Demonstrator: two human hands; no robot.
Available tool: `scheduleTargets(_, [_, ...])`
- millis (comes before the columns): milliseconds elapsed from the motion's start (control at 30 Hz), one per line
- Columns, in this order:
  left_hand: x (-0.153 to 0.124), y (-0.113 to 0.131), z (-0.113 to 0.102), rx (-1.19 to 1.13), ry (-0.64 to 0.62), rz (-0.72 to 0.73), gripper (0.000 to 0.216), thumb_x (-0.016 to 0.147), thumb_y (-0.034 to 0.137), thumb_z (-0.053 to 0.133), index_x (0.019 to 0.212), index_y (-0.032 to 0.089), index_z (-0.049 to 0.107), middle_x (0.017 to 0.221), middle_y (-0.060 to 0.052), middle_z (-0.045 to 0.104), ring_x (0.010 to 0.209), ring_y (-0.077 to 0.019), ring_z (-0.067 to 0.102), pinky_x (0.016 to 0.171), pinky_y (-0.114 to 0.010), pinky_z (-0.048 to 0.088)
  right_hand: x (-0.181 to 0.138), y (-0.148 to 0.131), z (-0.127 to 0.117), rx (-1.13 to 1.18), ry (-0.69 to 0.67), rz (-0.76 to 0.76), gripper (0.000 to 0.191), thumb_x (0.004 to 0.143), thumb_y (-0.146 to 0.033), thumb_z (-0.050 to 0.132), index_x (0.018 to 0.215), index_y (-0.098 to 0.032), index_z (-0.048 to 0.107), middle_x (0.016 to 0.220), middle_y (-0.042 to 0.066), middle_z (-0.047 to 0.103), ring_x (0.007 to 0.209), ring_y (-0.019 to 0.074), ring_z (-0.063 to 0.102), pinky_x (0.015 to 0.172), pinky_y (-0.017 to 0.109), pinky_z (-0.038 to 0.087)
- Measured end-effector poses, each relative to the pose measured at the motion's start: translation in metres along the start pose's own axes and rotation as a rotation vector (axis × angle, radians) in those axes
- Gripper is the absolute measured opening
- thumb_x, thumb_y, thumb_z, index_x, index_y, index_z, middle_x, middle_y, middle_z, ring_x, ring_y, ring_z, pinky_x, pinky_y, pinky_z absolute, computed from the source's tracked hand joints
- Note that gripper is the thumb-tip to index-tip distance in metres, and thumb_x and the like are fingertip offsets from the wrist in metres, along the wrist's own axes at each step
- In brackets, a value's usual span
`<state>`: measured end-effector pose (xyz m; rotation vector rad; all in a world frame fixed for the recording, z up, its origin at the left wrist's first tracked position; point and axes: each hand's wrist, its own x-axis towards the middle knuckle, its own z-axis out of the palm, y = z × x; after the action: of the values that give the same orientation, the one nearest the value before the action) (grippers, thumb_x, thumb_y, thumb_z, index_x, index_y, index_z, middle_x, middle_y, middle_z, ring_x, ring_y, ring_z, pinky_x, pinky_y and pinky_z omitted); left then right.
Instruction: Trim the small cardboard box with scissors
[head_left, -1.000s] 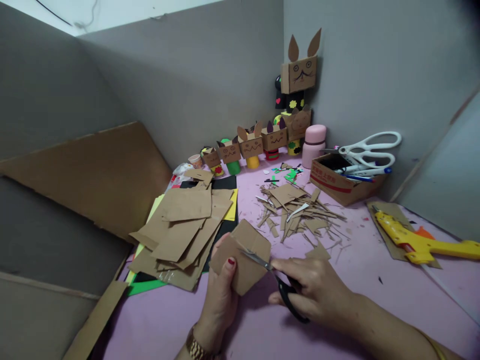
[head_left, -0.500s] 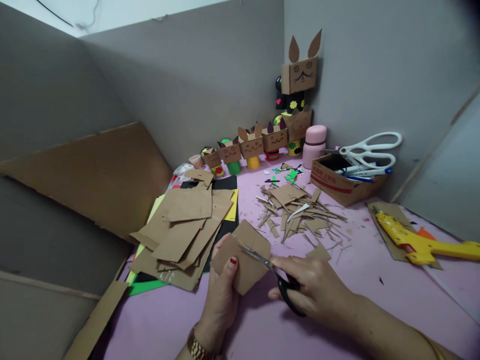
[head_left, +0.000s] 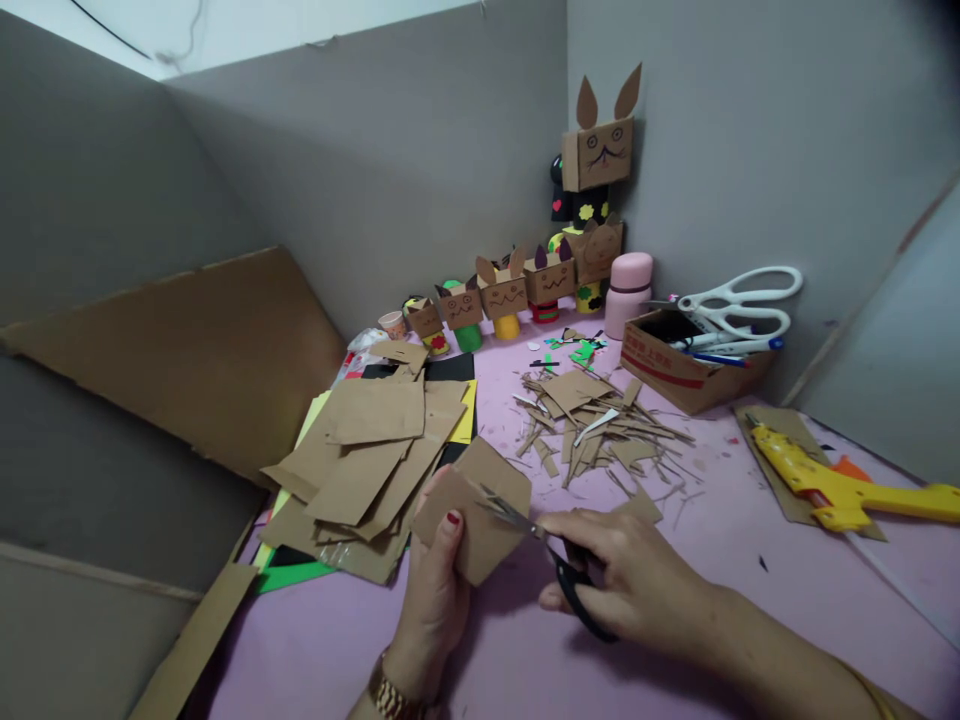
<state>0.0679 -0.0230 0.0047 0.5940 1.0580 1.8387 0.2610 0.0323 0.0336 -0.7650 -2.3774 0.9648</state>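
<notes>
My left hand (head_left: 431,590) grips a brown cardboard piece (head_left: 469,515) from below, thumb on its face, just above the pink table (head_left: 337,640). My right hand (head_left: 634,580) is closed round the black handles of small scissors (head_left: 540,545). Their blades reach left into the right edge of the cardboard piece. A gold watch shows on my left wrist.
A stack of cut cardboard sheets (head_left: 367,450) lies left of my hands. Cardboard scraps (head_left: 592,420) litter the middle. A yellow glue gun (head_left: 840,485) rests at right, a box with white scissors and pens (head_left: 694,355) behind it. Cardboard animal figures (head_left: 525,285) line the back wall.
The cardboard piece and my left hand have shifted slightly left and down. The scissors have stayed in the cardboard's right edge, blades a little further in.
</notes>
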Motion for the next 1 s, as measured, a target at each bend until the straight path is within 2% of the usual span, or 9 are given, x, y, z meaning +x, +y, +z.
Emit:
scheduleTargets(167, [0.0030, 0.0029, -0.0032, -0.010, 0.060, 0.054, 0.051, 0.074, 0.034, 0.071, 0.122, 0.027, 0.056, 0.100, -0.002, 0.072, 0.087, -0.0168, 0.066, 0.072, -0.024, 0.053, -0.0001, -0.0025, -0.0052, -0.048, -0.038, 0.007, 0.028, 0.075, -0.038, 0.068, 0.096, -0.020, 0.066, 0.068, 0.001, 0.062, 0.061, 0.0157, 0.052, 0.058, 0.024, 0.036])
scheduleTargets(367, [0.0016, 0.0023, 0.0021, -0.022, 0.086, 0.017, 0.047, 0.072, 0.035, 0.072, 0.117, 0.025, 0.060, 0.094, -0.001, 0.074, 0.081, -0.0148, 0.067, 0.071, -0.022, 0.054, -0.0013, -0.0019, -0.0030, -0.020, -0.029, -0.039, 0.024, 0.081, -0.040, 0.061, 0.088, -0.018, 0.065, 0.062, -0.001, 0.058, 0.054, 0.0121, 0.047, 0.053, 0.022, 0.030])
scheduleTargets(500, [0.0013, 0.0019, 0.0039, -0.025, 0.095, 0.011, 0.048, 0.072, 0.035, 0.072, 0.117, 0.025, 0.059, 0.094, -0.001, 0.074, 0.086, -0.0161, 0.067, 0.071, -0.023, 0.054, -0.0010, 0.0002, -0.0018, -0.001, -0.003, -0.085, 0.024, 0.083, -0.042, 0.059, 0.084, -0.018, 0.064, 0.058, -0.002, 0.059, 0.049, 0.0111, 0.047, 0.050, 0.021, 0.028])
scheduleTargets(633, [0.0008, 0.0034, 0.0032, -0.025, 0.085, 0.022, 0.045, 0.073, 0.035, 0.072, 0.116, 0.025, 0.061, 0.096, -0.001, 0.075, 0.085, -0.0147, 0.067, 0.073, -0.020, 0.053, -0.0007, 0.0018, -0.0012, -0.019, 0.013, -0.103, 0.026, 0.085, -0.044, 0.058, 0.086, -0.018, 0.064, 0.061, 0.000, 0.061, 0.051, 0.0122, 0.050, 0.051, 0.021, 0.031])
scheduleTargets(800, [0.0018, 0.0065, 0.0045, -0.036, 0.110, 0.064, 0.047, 0.071, 0.037, 0.073, 0.116, 0.026, 0.061, 0.093, 0.000, 0.075, 0.082, -0.0144, 0.068, 0.072, -0.020, 0.053, -0.0012, 0.0006, -0.0026, -0.069, 0.007, -0.088, 0.024, 0.080, -0.035, 0.064, 0.098, -0.020, 0.065, 0.067, 0.001, 0.063, 0.057, 0.0146, 0.053, 0.055, 0.022, 0.035])
scheduleTargets(900, [0.0027, 0.0065, 0.0052, -0.039, 0.129, 0.091, 0.047, 0.072, 0.038, 0.072, 0.117, 0.029, 0.060, 0.094, 0.002, 0.075, 0.086, -0.0149, 0.067, 0.074, -0.020, 0.053, -0.0011, 0.0000, -0.0038, -0.088, 0.007, -0.119, 0.019, 0.082, -0.036, 0.061, 0.087, -0.018, 0.064, 0.060, -0.001, 0.059, 0.052, 0.0131, 0.049, 0.052, 0.023, 0.032])
scheduleTargets(1000, [0.0032, 0.0051, 0.0042, -0.024, 0.135, 0.102, 0.045, 0.074, 0.039, 0.070, 0.116, 0.029, 0.060, 0.095, 0.001, 0.074, 0.088, -0.0156, 0.066, 0.076, -0.022, 0.052, -0.0003, -0.0002, -0.0043, -0.029, -0.004, -0.139, 0.026, 0.087, -0.040, 0.055, 0.074, -0.018, 0.060, 0.056, -0.003, 0.054, 0.049, 0.0108, 0.045, 0.050, 0.022, 0.029])
